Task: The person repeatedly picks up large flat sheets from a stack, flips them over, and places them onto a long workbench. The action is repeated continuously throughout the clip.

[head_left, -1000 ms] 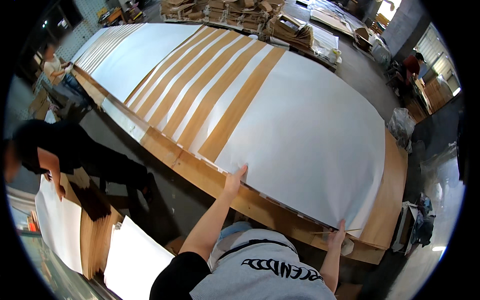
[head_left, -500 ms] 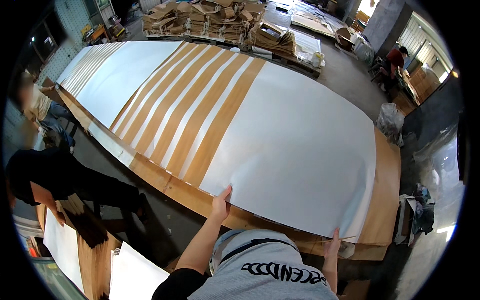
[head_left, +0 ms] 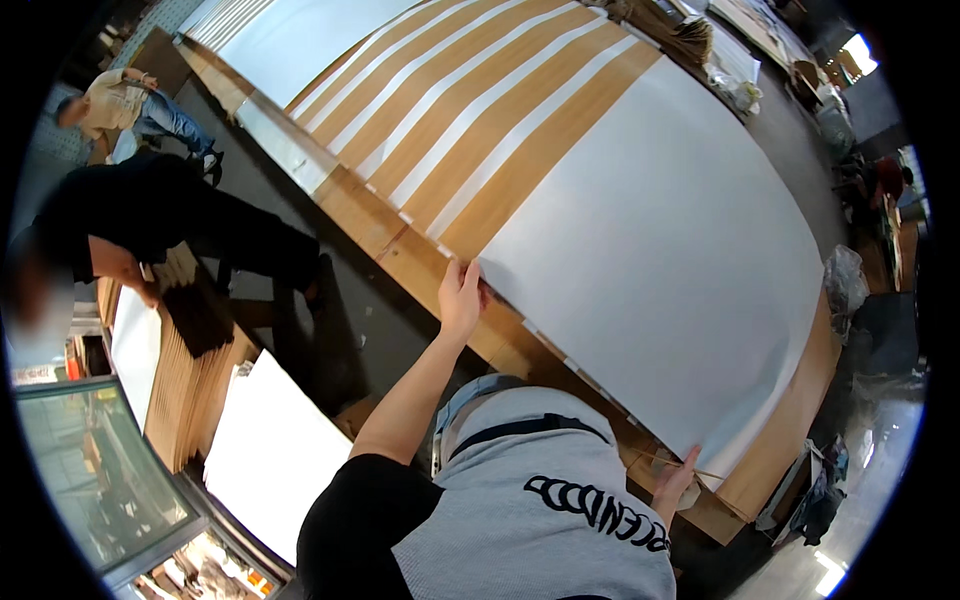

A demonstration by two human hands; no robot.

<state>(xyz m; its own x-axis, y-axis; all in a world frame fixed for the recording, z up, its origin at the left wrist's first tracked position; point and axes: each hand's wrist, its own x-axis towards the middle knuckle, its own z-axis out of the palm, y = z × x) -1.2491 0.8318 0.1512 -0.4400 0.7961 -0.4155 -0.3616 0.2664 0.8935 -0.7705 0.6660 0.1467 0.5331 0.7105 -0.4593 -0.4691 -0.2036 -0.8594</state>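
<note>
A large white sheet [head_left: 660,240] lies on the long table, its near edge toward me. My left hand [head_left: 463,302] is closed at its near left corner, beside the last brown strip, with the fingertips at the edge. Lower right, my right hand [head_left: 677,480] pinches the near right corner, thumb uppermost and the other fingers mostly hidden. A thin pale stick [head_left: 712,474] crosses by that hand; whether it is held I cannot tell. Left of the sheet, overlapped brown sheets [head_left: 560,165] show as bands alternating with narrow white strips.
The table's wooden edge [head_left: 385,225] runs diagonally. At left, a person in black [head_left: 190,215] bends over a stack of brown sheets [head_left: 190,400]; white sheets [head_left: 275,450] lie nearby. Another person [head_left: 125,105] stands farther back. Clear plastic [head_left: 846,285] hangs at the right.
My view has turned and tilted downward. My left hand has slid left along the white sheet's near edge to its corner. My right hand stays at the near right corner.
</note>
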